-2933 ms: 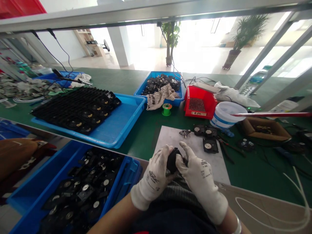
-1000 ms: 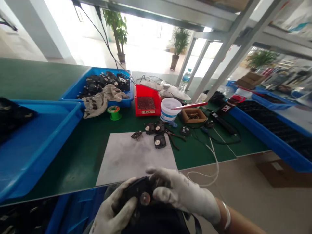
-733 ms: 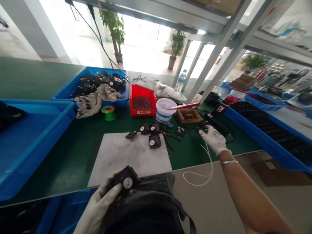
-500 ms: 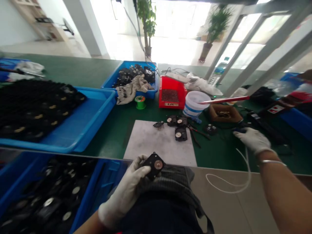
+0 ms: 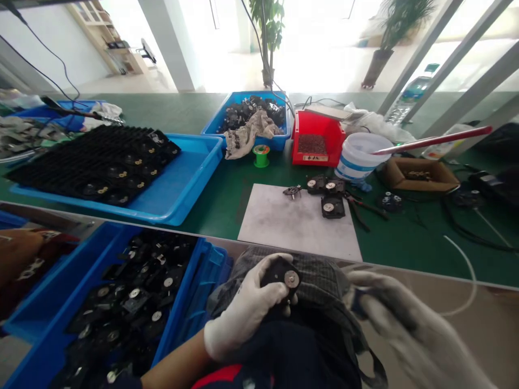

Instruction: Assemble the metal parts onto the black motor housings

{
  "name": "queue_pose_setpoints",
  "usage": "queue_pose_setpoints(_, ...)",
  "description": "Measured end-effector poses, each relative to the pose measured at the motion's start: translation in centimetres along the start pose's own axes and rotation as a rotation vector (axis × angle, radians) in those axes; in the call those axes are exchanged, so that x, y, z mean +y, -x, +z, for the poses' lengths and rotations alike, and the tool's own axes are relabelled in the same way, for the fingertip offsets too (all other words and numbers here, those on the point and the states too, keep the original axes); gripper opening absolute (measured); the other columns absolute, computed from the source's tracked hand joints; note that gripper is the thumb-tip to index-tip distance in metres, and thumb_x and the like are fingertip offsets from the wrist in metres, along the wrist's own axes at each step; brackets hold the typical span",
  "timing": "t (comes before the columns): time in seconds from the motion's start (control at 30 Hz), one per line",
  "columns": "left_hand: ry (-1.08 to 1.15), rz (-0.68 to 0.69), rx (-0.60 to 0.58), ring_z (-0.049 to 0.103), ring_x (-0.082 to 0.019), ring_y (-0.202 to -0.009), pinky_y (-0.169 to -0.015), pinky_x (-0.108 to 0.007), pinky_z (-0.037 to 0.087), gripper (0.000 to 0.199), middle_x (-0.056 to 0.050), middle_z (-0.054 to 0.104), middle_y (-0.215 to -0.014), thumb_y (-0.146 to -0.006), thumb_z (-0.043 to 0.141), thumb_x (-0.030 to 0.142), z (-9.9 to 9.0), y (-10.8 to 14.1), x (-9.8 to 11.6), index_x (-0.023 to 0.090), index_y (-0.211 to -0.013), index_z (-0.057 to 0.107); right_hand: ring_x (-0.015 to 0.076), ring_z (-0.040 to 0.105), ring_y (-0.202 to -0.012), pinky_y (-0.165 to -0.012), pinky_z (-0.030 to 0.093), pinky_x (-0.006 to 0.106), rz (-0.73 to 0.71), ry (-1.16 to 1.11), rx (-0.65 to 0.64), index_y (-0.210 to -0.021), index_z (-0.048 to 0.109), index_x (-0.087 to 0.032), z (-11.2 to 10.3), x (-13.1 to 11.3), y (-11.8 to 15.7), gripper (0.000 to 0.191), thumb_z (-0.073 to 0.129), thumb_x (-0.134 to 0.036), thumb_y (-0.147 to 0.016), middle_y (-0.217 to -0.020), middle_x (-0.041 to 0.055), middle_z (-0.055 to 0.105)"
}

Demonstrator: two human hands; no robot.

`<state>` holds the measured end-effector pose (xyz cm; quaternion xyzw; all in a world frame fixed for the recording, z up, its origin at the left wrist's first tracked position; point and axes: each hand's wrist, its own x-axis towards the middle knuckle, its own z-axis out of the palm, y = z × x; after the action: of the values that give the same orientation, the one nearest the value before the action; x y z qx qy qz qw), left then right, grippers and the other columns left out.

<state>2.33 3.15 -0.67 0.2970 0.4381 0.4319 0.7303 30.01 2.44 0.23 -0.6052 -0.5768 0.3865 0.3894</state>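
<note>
Your bench [image 5: 227, 183], green mat top. Grey sheet [image 5: 292, 221] straight ahead, black units [image 5: 328, 207] at far edge. To left, blue tray [image 5: 182, 202]. Beyond: green solder spool [image 5: 261, 155], red bin [image 5: 314, 143], white bucket [image 5: 357, 162]. Right: pliers [image 5: 359, 208], cardboard tray [image 5: 417, 175].

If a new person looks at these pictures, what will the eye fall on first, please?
Near the bottom, the gloved left hand holds a black plastic unit with a metal hub, and the blurred right hand is beside it. Beyond them, a bright blue tray of black parts sits left on the green bench, and a red bin stands at centre.
</note>
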Motion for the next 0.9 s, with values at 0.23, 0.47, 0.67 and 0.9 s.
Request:
queue_pose_setpoints(0.23, -0.377, 0.148, 0.028, 0.065, -0.028, -0.111, -0.096, -0.034, 0.053, 0.055, -0.007, 0.074, -0.116, -0.073, 0.071, 0.028, -0.8, 2.2, -0.4, 0.018, -0.128, 0.068, 0.0168, 0.072, -0.073, -0.068, 0.058, 0.019, 0.012, -0.154, -0.118, -0.093, 0.074, -0.023, 9.0, -3.7, 1.7, 0.016, 0.070, -0.038, -0.093, -0.082, 0.0021, 0.075)
queue_pose_setpoints(0.47, -0.439, 0.147, 0.035, 0.066, -0.029, -0.113, -0.102, -0.037, 0.050, 0.055, -0.007, 0.074, -0.120, -0.073, 0.068, 0.026, -0.9, 2.2, 0.0, 0.018, -0.127, 0.068, 0.0163, 0.070, -0.073, -0.069, 0.056, 0.019, 0.072, -0.148, -0.149, -0.089, 0.073, -0.023, 9.2, -5.3, 1.2, 0.014, 0.066, -0.035, -0.092, -0.078, -0.0001, 0.072)
queue_pose_setpoints(0.67, -0.460, 0.135, 0.047, 0.065, -0.028, -0.118, -0.106, -0.036, 0.049, 0.056, -0.006, 0.074, -0.125, -0.071, 0.067, 0.023, -0.9, 2.1, 0.4, 0.018, -0.127, 0.068, 0.0160, 0.071, -0.074, -0.068, 0.056, 0.018, 0.054, -0.114, -0.191, -0.092, 0.072, -0.023, 9.0, -4.6, 0.9, 0.014, 0.064, -0.034, -0.094, -0.081, 0.0003, 0.073)
queue_pose_setpoints(0.9, -0.469, 0.124, 0.048, 0.066, -0.028, -0.118, -0.105, -0.035, 0.050, 0.054, -0.007, 0.075, -0.124, -0.071, 0.067, 0.025, -0.6, 2.3, 0.8, 0.018, -0.125, 0.069, 0.0154, 0.070, -0.074, -0.070, 0.055, 0.019, 0.064, -0.107, -0.199, -0.093, 0.072, -0.022, 9.3, -4.6, 1.1, 0.013, 0.063, -0.032, -0.094, -0.079, -0.0008, 0.072)
